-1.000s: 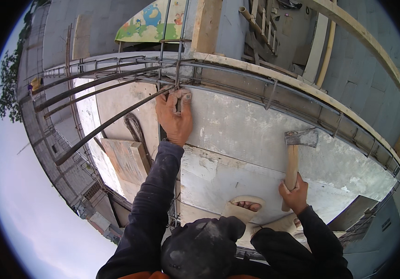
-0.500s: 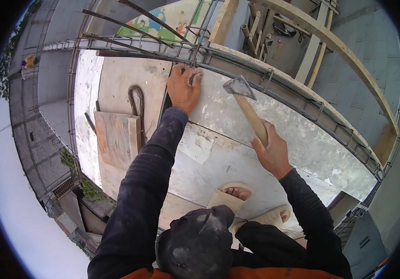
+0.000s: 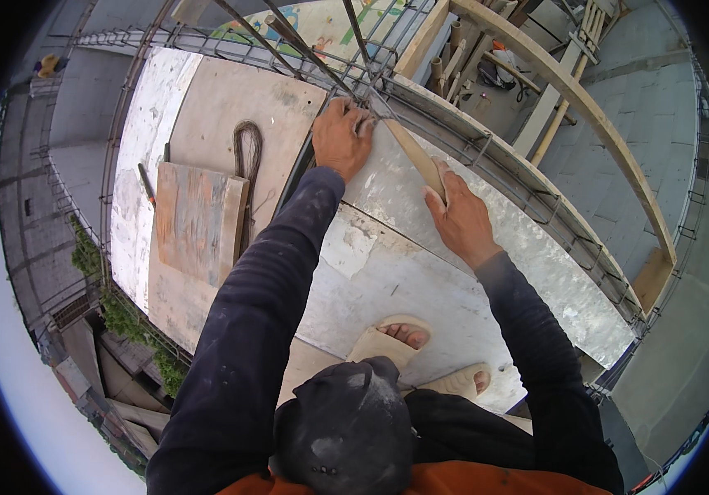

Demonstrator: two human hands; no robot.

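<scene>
Fingers of my left hand (image 3: pixel 342 139) are curled at the edge of the grey boards, right beside the steel bar junction; what they hold is too small and hidden to name. My right hand (image 3: pixel 457 216) grips a hatchet-like hammer by its wooden handle (image 3: pixel 412 147). The tool's head is up at the bar junction beside my left fingertips, blurred or hidden among the steel. A pale grey board (image 3: pixel 519 272) lies under my right arm, and my two sandalled feet (image 3: pixel 404 334) rest on the boards.
A wooden block (image 3: pixel 193 219), a looped bundle of wire (image 3: pixel 247 148) and a thin red-handled tool (image 3: pixel 146 186) lie at the left. Rebar cages (image 3: pixel 536 198) edge the platform. A curved timber (image 3: pixel 585 107) spans a lower floor at the right. The platform's left side drops to structures below.
My right hand has swung the hammer up and left, bringing its head to the junction beside my left fingers. My left hand stays at the bars, slightly higher in view as the camera turns.
</scene>
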